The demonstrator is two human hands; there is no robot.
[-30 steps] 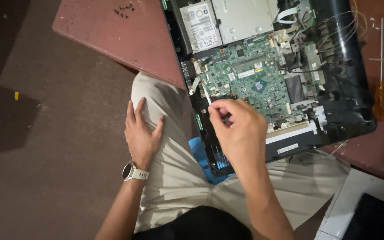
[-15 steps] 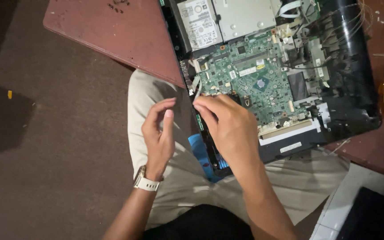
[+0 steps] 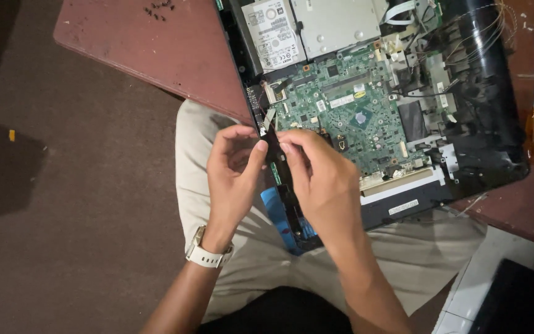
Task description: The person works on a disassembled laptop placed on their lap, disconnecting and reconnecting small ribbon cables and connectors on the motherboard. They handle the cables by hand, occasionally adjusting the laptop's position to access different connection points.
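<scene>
Laptop (image 3: pixel 378 111) edge now pinched by both hands; left hand (image 3: pixel 233 173) rose from thigh.

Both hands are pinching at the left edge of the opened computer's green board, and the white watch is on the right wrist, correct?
Not quite: the white watch is on the left wrist, as the head view shows. The rest holds: the left hand and right hand pinch together at the left edge of the opened computer's green board.

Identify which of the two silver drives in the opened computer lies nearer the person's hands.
The smaller silver drive, the labelled one beside the chassis's left edge, lies nearer the left hand and right hand. The larger plain drive sits farther right.
</scene>
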